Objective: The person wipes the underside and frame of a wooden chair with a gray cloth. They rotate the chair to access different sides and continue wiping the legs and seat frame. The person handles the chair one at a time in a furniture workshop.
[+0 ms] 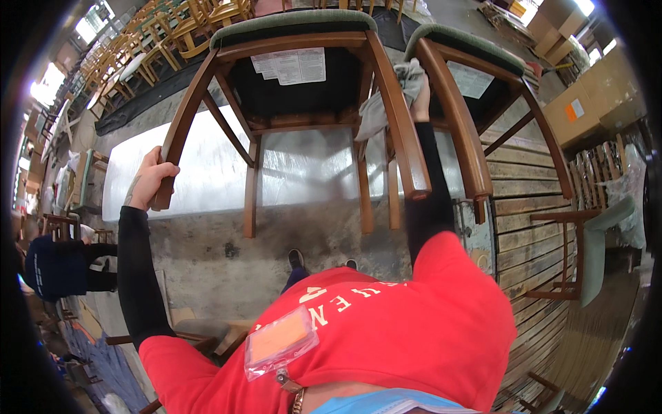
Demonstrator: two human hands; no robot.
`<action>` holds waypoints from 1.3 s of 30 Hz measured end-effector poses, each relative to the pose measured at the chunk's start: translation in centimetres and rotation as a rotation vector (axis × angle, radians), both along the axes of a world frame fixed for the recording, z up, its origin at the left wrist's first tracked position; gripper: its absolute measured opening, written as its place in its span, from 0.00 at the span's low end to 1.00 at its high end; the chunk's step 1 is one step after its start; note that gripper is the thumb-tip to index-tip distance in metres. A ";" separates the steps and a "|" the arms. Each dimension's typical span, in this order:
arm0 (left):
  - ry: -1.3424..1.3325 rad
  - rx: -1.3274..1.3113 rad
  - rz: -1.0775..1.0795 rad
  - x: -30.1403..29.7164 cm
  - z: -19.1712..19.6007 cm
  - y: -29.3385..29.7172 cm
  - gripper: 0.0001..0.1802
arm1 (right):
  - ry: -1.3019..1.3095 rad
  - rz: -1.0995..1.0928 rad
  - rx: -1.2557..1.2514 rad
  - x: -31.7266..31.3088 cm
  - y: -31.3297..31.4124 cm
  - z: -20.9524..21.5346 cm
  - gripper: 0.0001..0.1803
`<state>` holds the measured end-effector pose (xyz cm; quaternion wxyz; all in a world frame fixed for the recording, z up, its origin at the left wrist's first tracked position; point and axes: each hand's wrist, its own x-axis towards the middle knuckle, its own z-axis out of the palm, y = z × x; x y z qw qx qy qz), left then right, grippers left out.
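Observation:
A brown wooden chair with a green-grey padded seat is tipped so that its dark underside and legs face me. White paper labels are stuck under the seat. My left hand is closed around the lower end of the chair's left leg. In my right hand is a grey cloth, bunched beside the chair's right leg; part of that hand is hidden. A second, similar chair stands tipped just to the right, close against my right forearm.
A shiny pale tabletop lies beneath the chairs. Slatted wooden boards and a green-backed chair are on the right, below cardboard boxes. Many wooden chairs crowd the far left. A person in dark clothes is at the left.

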<state>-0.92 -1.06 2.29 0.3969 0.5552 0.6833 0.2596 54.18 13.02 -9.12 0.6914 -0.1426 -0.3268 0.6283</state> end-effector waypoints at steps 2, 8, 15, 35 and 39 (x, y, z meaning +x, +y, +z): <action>0.051 -0.004 0.069 -0.9 0.2 -1.0 0.24 | 0.014 -0.069 -0.127 -4.8 -4.4 -1.6 0.24; 0.006 -0.066 0.025 0.0 0.2 0.4 0.24 | -0.150 -0.293 -0.402 -3.9 -17.4 0.1 0.20; 0.152 0.583 -0.198 -0.1 -1.5 -0.2 0.30 | -0.926 -1.004 0.273 -5.9 -24.4 10.6 0.21; -0.158 0.649 -0.848 -1.0 -0.3 -0.5 0.05 | -2.358 -0.436 -0.331 -6.2 6.5 11.3 0.61; -0.192 0.641 -0.782 -1.0 -0.1 -0.9 0.06 | -2.584 -0.171 -0.245 -7.7 12.6 11.9 0.41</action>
